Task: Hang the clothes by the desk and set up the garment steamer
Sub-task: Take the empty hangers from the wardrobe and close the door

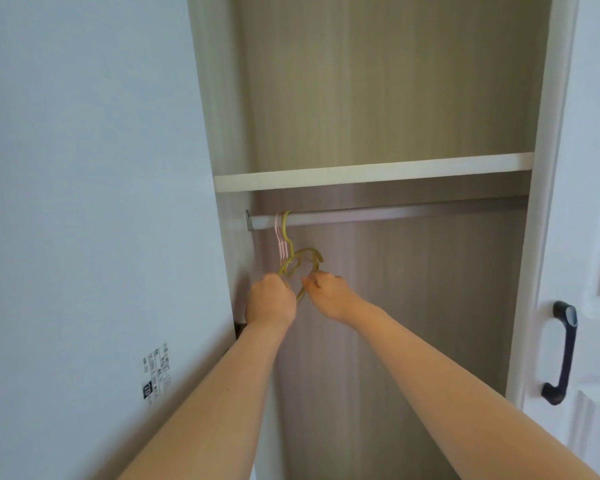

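Olive-green hangers (300,263) and pink hangers (280,242) hang at the left end of the wardrobe rail (395,214), beneath the shelf (371,171). Left hand (270,301) and right hand (329,294) both grip the green hangers, fingers curled. Rail bare rightward.

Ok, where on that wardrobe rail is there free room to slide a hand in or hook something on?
The rail is bare from the hangers rightward to the wardrobe's right wall. It is crowded only at the left end, where the hangers bunch by the bracket and both hands, left and right, work below them.
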The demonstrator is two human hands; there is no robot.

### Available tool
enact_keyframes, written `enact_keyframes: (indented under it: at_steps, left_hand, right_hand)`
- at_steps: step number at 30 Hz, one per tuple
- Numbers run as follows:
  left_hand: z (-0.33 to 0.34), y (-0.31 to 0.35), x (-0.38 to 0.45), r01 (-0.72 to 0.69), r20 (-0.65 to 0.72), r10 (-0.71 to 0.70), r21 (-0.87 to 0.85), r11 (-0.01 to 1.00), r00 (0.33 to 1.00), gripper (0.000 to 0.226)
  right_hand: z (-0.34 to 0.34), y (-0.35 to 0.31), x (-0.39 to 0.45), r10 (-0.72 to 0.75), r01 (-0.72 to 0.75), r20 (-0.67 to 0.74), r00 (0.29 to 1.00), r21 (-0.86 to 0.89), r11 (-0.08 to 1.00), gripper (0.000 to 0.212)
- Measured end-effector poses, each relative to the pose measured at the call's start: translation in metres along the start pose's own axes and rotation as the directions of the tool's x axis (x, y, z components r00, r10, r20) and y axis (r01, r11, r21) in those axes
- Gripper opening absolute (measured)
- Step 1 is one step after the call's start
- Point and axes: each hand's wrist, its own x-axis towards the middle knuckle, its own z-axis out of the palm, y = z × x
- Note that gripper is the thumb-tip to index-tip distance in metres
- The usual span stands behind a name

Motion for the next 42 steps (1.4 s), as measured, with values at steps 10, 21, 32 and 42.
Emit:
enact_keyframes:
  at_steps: [10, 21, 32, 42]
  left_hand:
    - [0.019, -0.006, 0.008, 0.0, -0.097, -0.026, -0.254, 0.967, 0.995, 0.029]
    - [0.041, -0.015, 0.038, 0.375, 0.202, -0.322, -0.629, 0.681, 0.925, 0.01]
    - [0.043, -0.016, 0.044, 0.453, 0.315, -0.331, -0.707, 0.543, 0.889, 0.013]
    - [0.027, 0.001, 0.036, 0.455, 0.373, -0.272, -0.808, 0.373, 0.887, 0.007]
  right_hand:
    - [0.013, -0.011, 0.039, 0.211, -0.224, 0.079, 0.974, 0.445, 0.867, 0.051]
    - [0.01, -0.01, 0.052, 0.256, -0.279, 0.12, 0.959, 0.545, 0.79, 0.022]
    - [-0.002, -0.012, 0.05, 0.32, -0.338, 0.123, 0.939, 0.491, 0.803, 0.007]
    - [-0.016, -0.013, 0.029, 0.347, -0.369, 0.163, 0.924, 0.625, 0.688, 0.014]
